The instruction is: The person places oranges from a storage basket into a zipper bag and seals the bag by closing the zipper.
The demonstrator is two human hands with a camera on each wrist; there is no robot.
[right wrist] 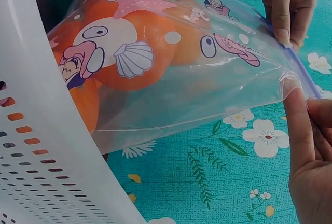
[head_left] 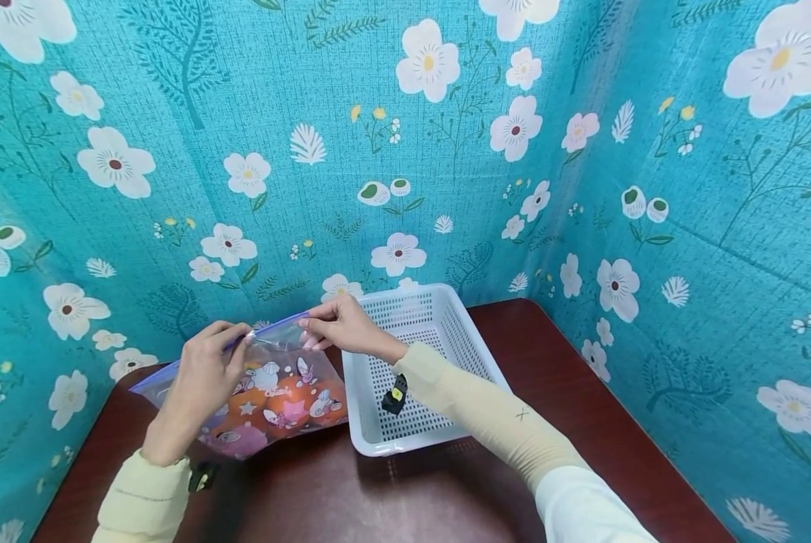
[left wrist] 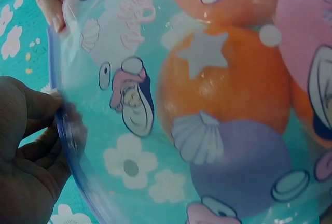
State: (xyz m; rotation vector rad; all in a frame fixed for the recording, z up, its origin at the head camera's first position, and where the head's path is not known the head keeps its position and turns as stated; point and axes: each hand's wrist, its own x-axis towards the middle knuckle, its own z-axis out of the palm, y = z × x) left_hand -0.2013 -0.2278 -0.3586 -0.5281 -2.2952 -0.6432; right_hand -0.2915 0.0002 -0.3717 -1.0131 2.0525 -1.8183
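Observation:
A clear zip bag (head_left: 290, 403) with printed shells, stars and cartoon figures holds several orange fruits (left wrist: 228, 89). Its purple zip strip (left wrist: 65, 130) runs along the top edge. My left hand (head_left: 204, 369) pinches this strip near its middle, thumb on one side and fingers on the other. At the bag's right top corner my right hand (head_left: 351, 328) pinches the same edge between thumb and fingers. The bag hangs tilted between both hands, its lower part close over the table, left of the white basket.
A white perforated plastic basket (head_left: 469, 339) stands right of the bag, and my right forearm passes over it. Both stand on a dark red-brown table (head_left: 324, 490). Teal flowered cloth (head_left: 296, 219) hangs behind and along the right side.

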